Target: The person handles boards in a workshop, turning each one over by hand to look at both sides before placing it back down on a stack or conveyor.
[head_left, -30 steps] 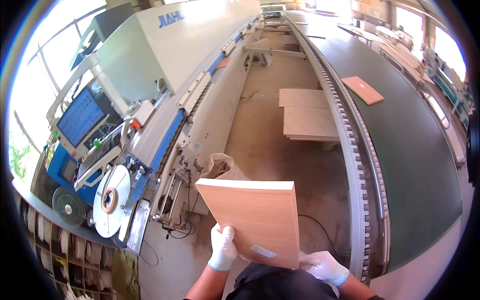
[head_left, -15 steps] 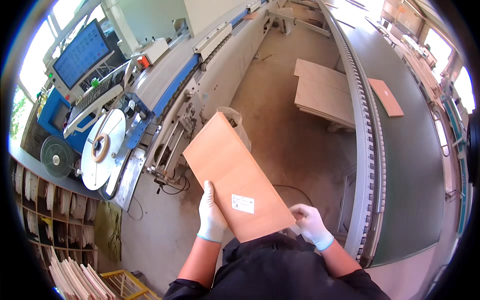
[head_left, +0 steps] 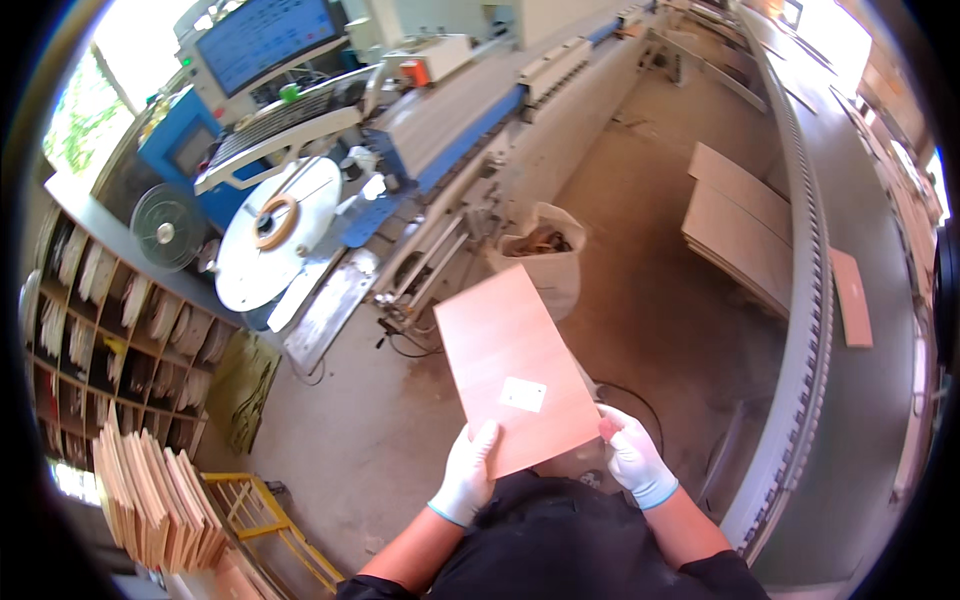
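Observation:
A flat, rectangular, light wood-coloured panel [head_left: 500, 335] with a white printed label [head_left: 522, 394] is held out in front of my body. My left hand [head_left: 468, 475], in a white glove, grips its near left corner, thumb on the face and fingers hidden underneath. At the near right corner is my gloved right hand [head_left: 635, 460], its fingers curled in against the panel's edge. Reddish fingertips show there; whether something small is also pinched between them is unclear. Beyond the panel stands a whitish sack [head_left: 550, 275] with brown scraps inside.
A long machine [head_left: 460, 135] with a monitor [head_left: 268, 40] and a tape reel [head_left: 280, 225] runs along the left. A conveyor [head_left: 860, 420] carrying a panel [head_left: 852, 300] lies right. Stacked boards [head_left: 740, 230], pigeonhole shelves [head_left: 110, 310], upright strips [head_left: 155, 490] and a yellow frame [head_left: 270, 520] surround me.
My view has turned left and lower, bringing the shelves and strips further in. The panel has swung more upright and away from my body, still in my left hand; my right hand stays by its corner.

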`<state>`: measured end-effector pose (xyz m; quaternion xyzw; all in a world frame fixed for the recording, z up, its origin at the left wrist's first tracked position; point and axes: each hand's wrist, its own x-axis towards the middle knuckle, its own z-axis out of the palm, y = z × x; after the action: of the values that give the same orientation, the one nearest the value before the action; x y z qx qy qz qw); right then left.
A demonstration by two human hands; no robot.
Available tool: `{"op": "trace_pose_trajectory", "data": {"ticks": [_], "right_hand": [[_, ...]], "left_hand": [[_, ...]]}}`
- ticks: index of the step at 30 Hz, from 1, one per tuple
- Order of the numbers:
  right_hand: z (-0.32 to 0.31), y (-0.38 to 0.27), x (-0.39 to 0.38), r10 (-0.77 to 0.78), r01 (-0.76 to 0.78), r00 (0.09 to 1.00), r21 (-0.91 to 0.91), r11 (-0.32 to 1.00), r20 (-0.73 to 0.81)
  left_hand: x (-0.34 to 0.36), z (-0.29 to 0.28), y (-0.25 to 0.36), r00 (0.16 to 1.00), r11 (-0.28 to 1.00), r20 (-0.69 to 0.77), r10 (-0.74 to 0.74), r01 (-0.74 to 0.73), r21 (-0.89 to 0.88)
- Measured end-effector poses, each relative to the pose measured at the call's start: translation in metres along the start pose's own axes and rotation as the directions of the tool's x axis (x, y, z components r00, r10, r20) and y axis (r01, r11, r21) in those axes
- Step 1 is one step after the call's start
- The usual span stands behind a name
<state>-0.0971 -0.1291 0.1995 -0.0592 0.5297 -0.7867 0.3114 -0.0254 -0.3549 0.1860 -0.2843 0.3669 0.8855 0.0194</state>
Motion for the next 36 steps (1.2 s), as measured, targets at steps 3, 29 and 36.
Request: {"op": "trace_pose_trajectory", "data": {"ticks": [3, 29, 36], "right_hand": [[0.008, 0.018, 0.018, 0.172, -0.203, 0.978, 0.333, 0.921, 0.12], [-0.12, 0.142, -0.017, 0.427, -0.043, 0.711, 0.571, 0.82, -0.558], [-0.173, 0.225, -0.12, 0.342, 0.008, 0.471, 0.392, 0.92, -0.813]], "left_hand": [[0.001, -0.025, -0.002, 0.997, 0.997, -0.03, 0.077, -0.077, -0.002], [0.127, -0.182, 0.085, 0.893, 0.924, -0.246, 0.377, -0.38, 0.036], [0.207, -0.19, 0.135, 0.912, 0.967, -0.325, 0.249, -0.251, 0.036]]}}
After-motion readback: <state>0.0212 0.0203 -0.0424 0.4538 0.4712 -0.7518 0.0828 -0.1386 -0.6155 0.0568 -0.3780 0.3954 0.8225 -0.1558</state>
